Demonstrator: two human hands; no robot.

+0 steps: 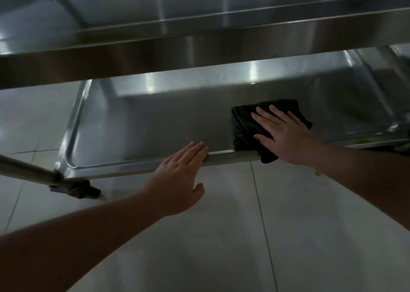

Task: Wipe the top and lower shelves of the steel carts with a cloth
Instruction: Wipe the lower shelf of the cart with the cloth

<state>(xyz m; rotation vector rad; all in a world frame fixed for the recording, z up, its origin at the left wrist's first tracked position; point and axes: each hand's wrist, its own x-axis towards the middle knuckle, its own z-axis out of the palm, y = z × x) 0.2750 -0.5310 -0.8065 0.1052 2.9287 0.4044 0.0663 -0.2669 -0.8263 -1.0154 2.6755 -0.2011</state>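
The steel cart's lower shelf (155,123) fills the middle of the head view, a shallow tray with a raised rim. On its right front part lies a folded black cloth (246,125), one corner hanging over the front rim. My right hand (286,134) presses flat on the cloth with fingers straight and spread. My left hand (179,178) rests with straight fingertips on the shelf's front rim, left of the cloth. Above, the top shelf (199,47) crosses the view and hides the back of the lower shelf.
A steel cart leg (24,169) runs down to a black caster (77,189) at the lower shelf's left front corner. Pale floor tiles (221,236) lie under my arms, with a small yellow speck (317,173) on the right.
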